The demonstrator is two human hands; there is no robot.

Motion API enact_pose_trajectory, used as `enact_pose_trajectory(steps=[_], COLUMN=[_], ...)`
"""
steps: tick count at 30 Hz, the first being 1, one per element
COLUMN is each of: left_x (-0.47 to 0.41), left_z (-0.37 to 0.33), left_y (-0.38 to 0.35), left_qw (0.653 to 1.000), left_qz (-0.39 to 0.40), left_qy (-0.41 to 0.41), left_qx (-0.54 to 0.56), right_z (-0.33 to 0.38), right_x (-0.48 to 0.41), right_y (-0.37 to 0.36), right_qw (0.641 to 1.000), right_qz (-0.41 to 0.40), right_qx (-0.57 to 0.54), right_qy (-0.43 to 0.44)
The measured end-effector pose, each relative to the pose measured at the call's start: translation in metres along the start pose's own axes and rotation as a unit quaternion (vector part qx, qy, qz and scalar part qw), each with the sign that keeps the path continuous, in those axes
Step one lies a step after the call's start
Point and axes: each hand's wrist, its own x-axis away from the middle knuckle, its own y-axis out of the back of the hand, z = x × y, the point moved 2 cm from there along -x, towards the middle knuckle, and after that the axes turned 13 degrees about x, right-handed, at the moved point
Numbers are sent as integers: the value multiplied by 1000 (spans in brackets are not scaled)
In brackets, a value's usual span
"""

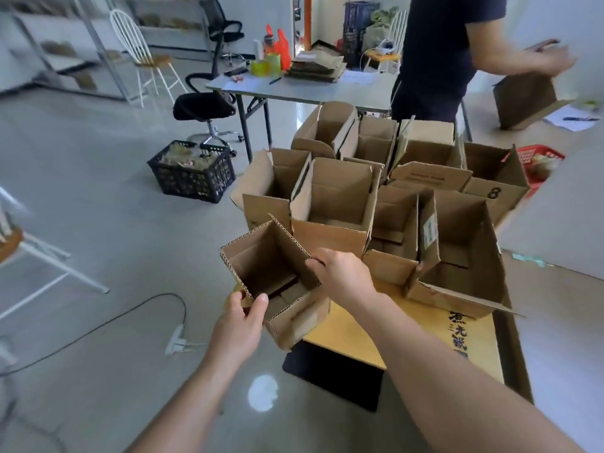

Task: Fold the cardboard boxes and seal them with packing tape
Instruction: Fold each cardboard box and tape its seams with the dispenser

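Two hands on one small box [261,256]: brown corrugated, top open, flaps standing, tilted, bottom flaps visible inside. Left hand [243,318] pinches the near rim corner, thumb on top, fingers behind the wall. Right hand [343,276] grips the right flap, fingers curled over its edge, forearm stretched out. Box hangs between both grips, beside a yellow sheet [346,335]; open boxes [333,204] crowd just beyond the right hand.
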Motion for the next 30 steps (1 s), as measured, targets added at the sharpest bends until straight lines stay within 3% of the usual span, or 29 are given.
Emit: enact_pose_trajectory(steps=[3, 6, 9, 12, 14, 18, 26, 30], left_x=[-14, -26, -43, -66, -83, -119, -140, -143], left_z=[-4, -6, -11, -26, -38, -45, -31, -33], left_y=[2, 6, 23, 53, 66, 76, 94, 94], left_qw=[996, 990, 995, 977, 972, 974, 953, 951], left_qz=[-28, -39, -95, -170, -144, -3, 69, 102], left_qy=[15, 35, 6, -99, -138, -110, -125, -165], left_qx=[80, 129, 30, -81, -126, -198, -268, -242], right_z=[1, -1, -2, 19, 37, 66, 87, 88], right_x=[-21, -24, -3, 17, 18, 8, -1, 7], right_y=[1, 3, 1, -2, -4, -2, -6, -4], right_qw=[999, 996, 988, 987, 987, 977, 943, 930], right_qz=[9, -29, -66, -2, 25, 21, 0, -24], right_qx=[-39, -82, -10, 31, 37, 33, 89, 87], right_qy=[16, -38, -139, -157, -155, -212, -320, -358])
